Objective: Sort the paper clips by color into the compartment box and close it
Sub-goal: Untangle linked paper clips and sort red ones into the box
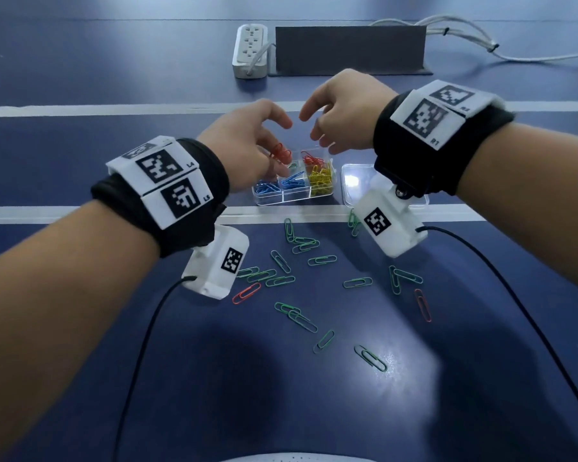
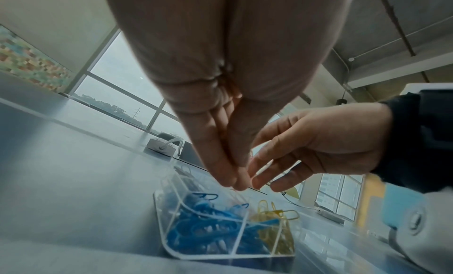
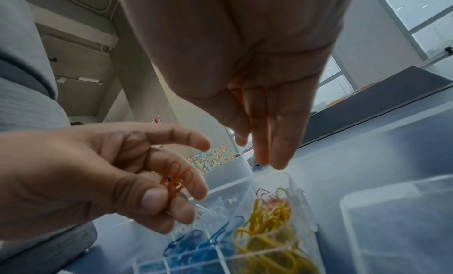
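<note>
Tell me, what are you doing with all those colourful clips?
A person is sorting paper clips by colour into a clear plastic compartment box on a blue table. The left hand pinches a small bunch of red paper clips above the box, and the right hand hovers beside it, open. Blue and yellow clips already fill compartments. Many green clips and two red ones remain loose on the table, and the clear lid lies beside the box.

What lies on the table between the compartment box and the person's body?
In the head view, loose green paper clips and two red paper clips lie scattered there, nearer than the compartment box.
</note>
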The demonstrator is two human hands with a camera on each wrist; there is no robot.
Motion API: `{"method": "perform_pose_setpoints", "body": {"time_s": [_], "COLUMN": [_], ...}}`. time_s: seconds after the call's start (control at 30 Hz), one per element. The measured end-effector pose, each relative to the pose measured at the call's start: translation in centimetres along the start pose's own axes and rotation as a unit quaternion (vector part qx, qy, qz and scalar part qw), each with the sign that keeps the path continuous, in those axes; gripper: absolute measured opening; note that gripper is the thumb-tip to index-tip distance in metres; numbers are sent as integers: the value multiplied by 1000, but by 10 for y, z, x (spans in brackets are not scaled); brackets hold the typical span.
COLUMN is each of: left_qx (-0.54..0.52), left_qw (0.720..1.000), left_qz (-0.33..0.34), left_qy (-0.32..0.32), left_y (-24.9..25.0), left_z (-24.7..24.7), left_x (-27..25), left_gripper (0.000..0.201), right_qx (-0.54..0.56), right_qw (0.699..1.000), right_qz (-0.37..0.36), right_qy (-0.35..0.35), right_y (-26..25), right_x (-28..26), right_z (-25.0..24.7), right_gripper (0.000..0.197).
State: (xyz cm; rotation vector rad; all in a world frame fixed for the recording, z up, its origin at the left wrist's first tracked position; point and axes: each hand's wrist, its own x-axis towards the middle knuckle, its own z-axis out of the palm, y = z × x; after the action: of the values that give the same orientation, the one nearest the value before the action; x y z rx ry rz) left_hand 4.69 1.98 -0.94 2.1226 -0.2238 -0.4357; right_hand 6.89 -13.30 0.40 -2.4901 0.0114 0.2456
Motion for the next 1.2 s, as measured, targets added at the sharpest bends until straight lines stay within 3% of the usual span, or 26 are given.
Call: {"method": "perform_pose_setpoints", "body": {"time_s": [0.2,0.43,0.63,0.8,1.0,1.2], "left_qx": [135,222,193,191,260,337], "left_qw": [987,969,972,967,955,933], "left_qz": [47,91,116,138,141,110], "left_qy": [74,66,73,94,30,-58], "left_y": [8,20,20,15,11,3], "left_z": [5,20,24,17,13,5], "left_x": [17,31,34,22,-9,-53], "left_gripper": [47,48,50,26,5,8], "right_qx": [-28,-56,-92,-144,-201,-238], "right_qw": [999,998,995,986,967,946], "right_qz": [-26,-26,-27,-74,-125,-170], "right_qy": [5,-3,-4,-28,-96,-138], "right_y": [8,27,42,40,28,30], "right_x": [-13,-33,-45,-61,-83,-103], "right_z": [-4,-8,-6,-1,13,16], "right_gripper": [37,35,34,25,18,17]}}
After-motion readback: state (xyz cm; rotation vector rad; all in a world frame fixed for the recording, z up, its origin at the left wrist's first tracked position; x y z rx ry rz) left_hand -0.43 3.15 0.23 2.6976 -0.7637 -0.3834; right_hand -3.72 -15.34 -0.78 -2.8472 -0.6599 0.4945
